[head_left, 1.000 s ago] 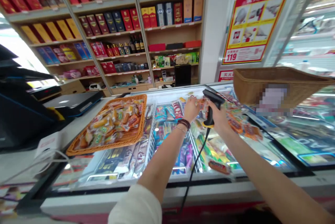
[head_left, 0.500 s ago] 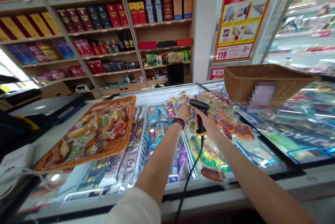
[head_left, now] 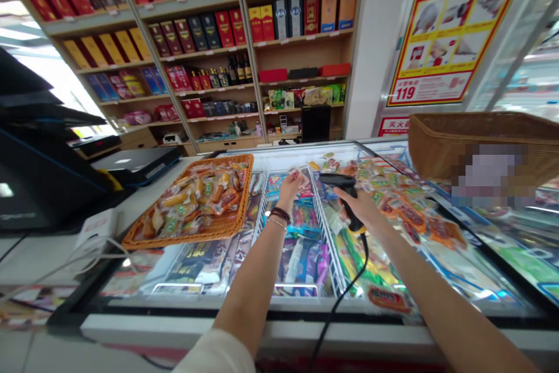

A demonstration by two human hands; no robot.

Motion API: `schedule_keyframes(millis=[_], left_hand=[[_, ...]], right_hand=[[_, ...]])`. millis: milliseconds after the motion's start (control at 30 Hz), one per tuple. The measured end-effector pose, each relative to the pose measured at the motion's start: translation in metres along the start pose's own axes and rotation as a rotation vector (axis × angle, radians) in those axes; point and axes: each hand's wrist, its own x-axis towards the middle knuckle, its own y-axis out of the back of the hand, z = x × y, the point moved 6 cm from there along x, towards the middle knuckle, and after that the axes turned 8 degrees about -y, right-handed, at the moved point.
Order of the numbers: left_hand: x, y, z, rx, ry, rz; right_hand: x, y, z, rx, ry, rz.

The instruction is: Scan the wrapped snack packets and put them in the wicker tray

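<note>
1. Before me, a glass-topped freezer [head_left: 174,327], wooden shelves [head_left: 301,59] behind
2. Hands apart above it: right hand [head_left: 365,208] wraps a smooth black scanner [head_left: 338,180]; left hand [head_left: 288,191] pinches a small shiny packet [head_left: 296,174] over wire baskets [head_left: 326,234]
3. Leftward, crinkly wrapped snacks [head_left: 177,198] in a woven orange tray [head_left: 234,223]

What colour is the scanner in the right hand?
The scanner is black, with some yellow at its lower end; the head view shows it.
</note>
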Motion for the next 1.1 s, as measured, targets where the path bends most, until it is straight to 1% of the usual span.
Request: schedule_keyframes(millis=[33,100,167,233,333,533,667,867,1000,1100], left_hand=[[-0.002,0.007,0.001,-0.001,0.012,0.018],[-0.006,0.014,0.004,-0.059,0.012,0.012],[-0.008,0.017,0.007,-0.154,-0.008,-0.014],[-0.009,0.019,0.007,-0.211,-0.011,-0.011],[-0.008,0.021,0.006,-0.252,-0.012,0.004],[-0.012,0.016,0.008,-0.218,-0.058,-0.05],[-0.016,0.012,0.007,-0.177,-0.052,-0.061],[-0.018,0.009,0.007,-0.105,-0.044,-0.052],[-0.019,0.009,0.008,-0.116,-0.041,-0.062],[-0.02,0.01,0.009,-0.114,-0.045,-0.071]], right_hand=[[-0.002,-0.003,-0.004,-0.046,0.035,-0.007],[-0.007,-0.009,-0.011,-0.148,0.11,-0.022],[-0.012,-0.013,-0.015,-0.272,0.171,-0.025],[-0.015,-0.016,-0.017,-0.39,0.213,-0.023],[-0.02,-0.019,-0.019,-0.487,0.259,-0.025],[-0.027,-0.022,-0.027,-0.442,0.3,0.007],[-0.03,-0.023,-0.03,-0.418,0.31,0.052],[-0.029,-0.021,-0.027,-0.404,0.291,0.051],[-0.027,-0.02,-0.025,-0.414,0.271,0.053],[-0.029,-0.02,-0.027,-0.418,0.284,0.056]])
